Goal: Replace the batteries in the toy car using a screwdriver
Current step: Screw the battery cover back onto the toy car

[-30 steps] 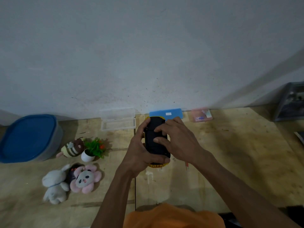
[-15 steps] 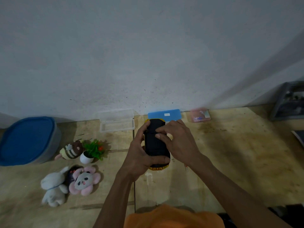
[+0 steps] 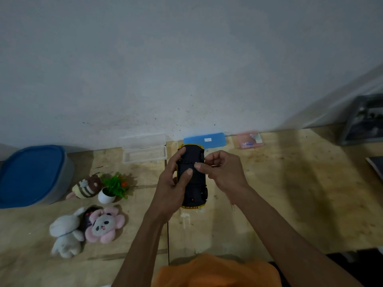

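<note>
My left hand (image 3: pixel 170 187) grips the upturned toy car (image 3: pixel 192 177); my right hand (image 3: pixel 223 172) is curled, pinching something too small to identify. If it's the cover screw, it could slip onto the desk (image 3: pixel 290 193) and roll away.

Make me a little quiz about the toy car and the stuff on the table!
1. True or false: the toy car lies with its dark underside up.
2. Which hand grips the car: A) left hand B) right hand?
3. Fill in: the blue case lies next to the ____.

Key: 1 true; 2 A; 3 wall.
</note>
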A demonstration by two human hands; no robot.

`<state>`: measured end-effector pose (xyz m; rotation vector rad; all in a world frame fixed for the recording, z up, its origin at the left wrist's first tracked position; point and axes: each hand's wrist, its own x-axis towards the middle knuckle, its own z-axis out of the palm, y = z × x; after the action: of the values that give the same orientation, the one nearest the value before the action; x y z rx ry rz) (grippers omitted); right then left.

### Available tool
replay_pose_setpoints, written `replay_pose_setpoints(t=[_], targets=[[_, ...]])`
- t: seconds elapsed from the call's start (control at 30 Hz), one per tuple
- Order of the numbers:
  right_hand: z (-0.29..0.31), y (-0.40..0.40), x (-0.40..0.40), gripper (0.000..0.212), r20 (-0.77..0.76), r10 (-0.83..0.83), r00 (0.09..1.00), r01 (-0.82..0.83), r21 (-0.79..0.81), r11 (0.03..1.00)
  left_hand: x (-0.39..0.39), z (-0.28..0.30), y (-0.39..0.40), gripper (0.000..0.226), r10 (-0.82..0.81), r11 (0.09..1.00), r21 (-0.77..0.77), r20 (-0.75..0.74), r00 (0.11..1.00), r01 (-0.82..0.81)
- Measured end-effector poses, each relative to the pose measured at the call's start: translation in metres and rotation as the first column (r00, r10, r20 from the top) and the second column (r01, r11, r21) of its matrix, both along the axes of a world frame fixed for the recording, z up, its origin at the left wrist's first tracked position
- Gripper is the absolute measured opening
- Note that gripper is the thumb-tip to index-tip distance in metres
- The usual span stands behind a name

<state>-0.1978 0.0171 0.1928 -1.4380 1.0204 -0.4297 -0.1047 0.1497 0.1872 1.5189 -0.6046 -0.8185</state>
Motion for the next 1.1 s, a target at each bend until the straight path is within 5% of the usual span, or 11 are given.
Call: replay_pose_setpoints(t=[0.17,0.27,0.33,0.47,0.77,0.93,1.1], targets=[[-0.031,-0.027,-0.008,0.022,0.007,-0.086,0.996,0.086,0.067,0.994,-0.002,-0.013,-0.004,0.05,0.062,0.997,0.053,-0.09,0.994,-0.057],[-0.081,-0.05,-0.019,0.013,-0.194,-0.192,0.962,0.165,-0.145,0.976,-0.005,-0.024,-0.005,0.051,0.085,0.991,0.11,-0.092,0.992,-0.074],[-0.117,-0.06,-0.028,0.005,-0.34,-0.17,0.925,0.096,-0.223,0.97,-0.009,-0.032,-0.005,0.051,0.087,0.986,0.148,-0.087,0.992,-0.073],[-0.17,-0.061,-0.044,0.027,-0.531,-0.066,0.845,-0.059,-0.215,0.975,-0.021,-0.043,-0.007,0.052,0.095,0.974,0.214,-0.093,0.991,-0.074],[-0.195,-0.062,-0.042,0.022,-0.587,-0.017,0.809,-0.105,-0.172,0.979,-0.029,-0.042,-0.005,0.052,0.118,0.966,0.236,-0.057,0.991,-0.101],[-0.147,-0.066,-0.034,0.026,-0.448,-0.016,0.894,-0.091,-0.214,0.973,-0.025,-0.034,-0.006,0.054,0.116,0.975,0.194,-0.042,0.992,-0.106],[-0.039,-0.058,-0.022,0.042,0.067,-0.109,0.992,0.119,-0.175,0.977,-0.022,-0.022,-0.013,0.053,0.104,0.985,0.144,-0.04,0.994,-0.097]])
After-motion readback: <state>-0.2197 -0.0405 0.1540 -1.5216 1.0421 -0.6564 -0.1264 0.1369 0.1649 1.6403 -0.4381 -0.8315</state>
